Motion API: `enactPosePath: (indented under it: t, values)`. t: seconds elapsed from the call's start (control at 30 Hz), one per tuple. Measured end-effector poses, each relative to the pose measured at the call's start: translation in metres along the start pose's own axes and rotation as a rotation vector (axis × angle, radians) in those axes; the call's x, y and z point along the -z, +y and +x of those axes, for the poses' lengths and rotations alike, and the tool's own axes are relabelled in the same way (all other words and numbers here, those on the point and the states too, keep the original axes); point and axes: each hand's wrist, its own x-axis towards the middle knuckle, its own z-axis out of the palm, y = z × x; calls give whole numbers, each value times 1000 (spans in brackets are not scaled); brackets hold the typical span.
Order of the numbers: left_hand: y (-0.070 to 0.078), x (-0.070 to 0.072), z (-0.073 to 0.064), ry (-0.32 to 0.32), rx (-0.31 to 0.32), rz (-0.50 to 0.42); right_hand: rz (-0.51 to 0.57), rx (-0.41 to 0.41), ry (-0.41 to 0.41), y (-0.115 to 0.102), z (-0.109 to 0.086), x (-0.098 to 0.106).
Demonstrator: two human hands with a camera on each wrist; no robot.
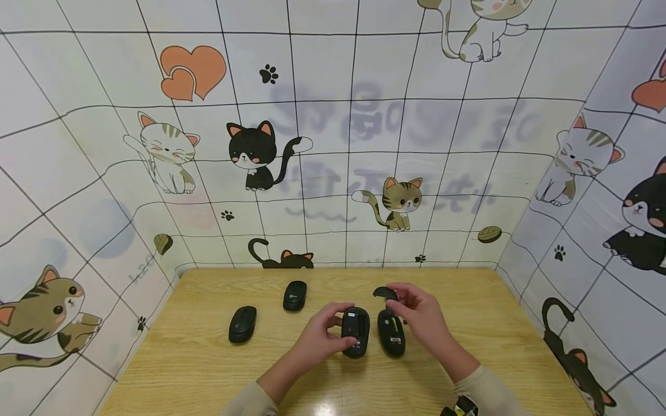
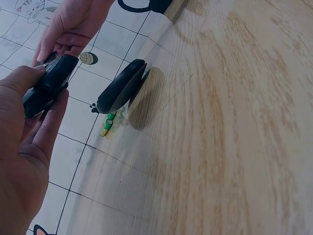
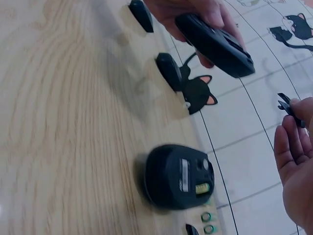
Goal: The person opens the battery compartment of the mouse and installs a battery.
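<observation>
A black wireless mouse lies overturned on the wood-grain surface, its battery bay uncovered. A white rectangular label is stuck to its underside, with print too small to read; beside the label a yellow-green battery sits in the bay, any wording on it blurred.

Just left of the overturned mouse, the left hand grips a second black mouse between thumb and fingers, underside turned up toward the head. Pale printed patches show on that underside — none legible. Above the overturned mouse, toward its far end, the right hand pinches a curved black cover between thumb and fingertips. The two hands are apart, each with its own piece.

Loose green-ended batteries lie near the overturned mouse, on its right. Well to its left are two more black mice, both right side up: the farther one bears a small pale logo I cannot make out, the nearer one is plain dark from here. Beyond the overturned mouse hangs a cat-printed wall sheet, with large, faint characters — too blurred to read.
</observation>
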Motion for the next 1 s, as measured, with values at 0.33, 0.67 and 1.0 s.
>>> enactPosePath:
  t: [0.33,0.67,1.0]
  values:
    - [1,0,0,21,35,29,-62,-58,-90,14,3,41]
    - [1,0,1,30,20,34,-157,-89,-128,44,3,81]
    - [2,2,2,28,19,33,-228,-126,-149,61,1,105]
